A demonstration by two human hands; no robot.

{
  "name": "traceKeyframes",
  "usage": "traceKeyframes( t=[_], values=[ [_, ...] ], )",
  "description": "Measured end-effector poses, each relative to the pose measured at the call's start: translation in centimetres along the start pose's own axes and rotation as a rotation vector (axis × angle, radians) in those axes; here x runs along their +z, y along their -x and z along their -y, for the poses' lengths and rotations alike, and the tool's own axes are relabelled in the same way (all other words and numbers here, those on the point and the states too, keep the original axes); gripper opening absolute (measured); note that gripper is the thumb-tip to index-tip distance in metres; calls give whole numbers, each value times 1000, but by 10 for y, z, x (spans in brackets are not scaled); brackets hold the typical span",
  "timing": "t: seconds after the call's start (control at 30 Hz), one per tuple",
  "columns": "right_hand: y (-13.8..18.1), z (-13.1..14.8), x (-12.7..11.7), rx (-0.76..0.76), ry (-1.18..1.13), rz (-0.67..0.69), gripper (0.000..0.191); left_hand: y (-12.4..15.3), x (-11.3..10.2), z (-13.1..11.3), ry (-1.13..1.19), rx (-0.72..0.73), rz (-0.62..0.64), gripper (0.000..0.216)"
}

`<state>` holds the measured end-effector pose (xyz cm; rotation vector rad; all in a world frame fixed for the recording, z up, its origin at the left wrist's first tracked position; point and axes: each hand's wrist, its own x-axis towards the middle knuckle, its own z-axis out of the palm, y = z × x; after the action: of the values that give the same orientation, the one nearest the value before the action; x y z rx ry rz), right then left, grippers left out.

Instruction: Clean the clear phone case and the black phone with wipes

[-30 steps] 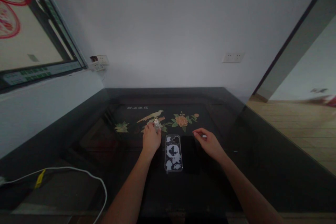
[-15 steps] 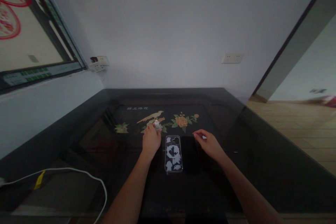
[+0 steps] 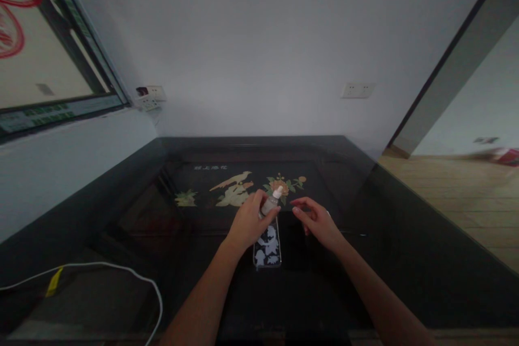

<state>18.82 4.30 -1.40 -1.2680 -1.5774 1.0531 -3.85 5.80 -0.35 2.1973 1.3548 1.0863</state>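
A small clear bottle with a white top [image 3: 269, 204] is in my left hand [image 3: 251, 216], tilted to the right. My fingers are closed around its body, over the upper part of a phone case [image 3: 268, 251]. The case is clear with white cartoon shapes and lies flat on the dark table [image 3: 194, 281]; my hand hides its top end. To the right of the bottle, my right hand [image 3: 318, 223] hovers with thumb and fingers apart, holding nothing. Below it, the dark phone beside the case barely stands out from the black tabletop.
A white cable [image 3: 121, 267] with a yellow tag [image 3: 54, 282] runs across the table's left side. Bird and flower pictures [image 3: 235, 194] decorate the tabletop. The wall with sockets [image 3: 357, 90] stands behind, and a window [image 3: 52, 38] is on the left.
My left hand has lifted the bottle and brought it rightward over the top of the phone case. My right hand has shifted slightly left towards it, fingers opening.
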Motion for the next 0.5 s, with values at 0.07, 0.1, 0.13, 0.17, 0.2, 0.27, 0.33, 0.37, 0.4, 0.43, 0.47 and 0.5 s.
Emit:
traceKeyframes(
  t=[0.07,0.1,0.13,0.17,0.2,0.27,0.33,0.37,0.4,0.43,0.47,0.5],
  values=[
    [2,1,2,-17,-30,21,41,3,-1,-8,-3,70,86,23],
    [3,1,3,-21,-39,30,41,4,-1,-11,-2,106,127,24],
    [3,1,4,-23,-43,37,41,4,-1,-13,0,137,159,25],
    [4,1,5,-23,-45,39,40,5,-1,-14,1,159,183,26],
    [4,1,6,-25,-46,39,38,5,-1,-15,-1,172,196,26],
    [5,2,7,-27,-54,27,36,6,-1,-16,-6,180,200,27],
    [5,3,7,-25,-57,19,35,6,-1,-16,-6,183,199,27],
    [4,4,8,-20,-56,21,35,6,-2,-17,-3,184,201,26],
    [4,4,8,-14,-55,28,35,6,-2,-17,1,183,206,25],
    [4,4,8,-9,-55,38,36,6,-3,-18,4,181,216,25],
    [4,4,8,-5,-59,51,36,6,-3,-18,8,177,228,25],
    [4,4,8,-2,-66,61,36,6,-3,-19,10,171,240,25]
  ],
)
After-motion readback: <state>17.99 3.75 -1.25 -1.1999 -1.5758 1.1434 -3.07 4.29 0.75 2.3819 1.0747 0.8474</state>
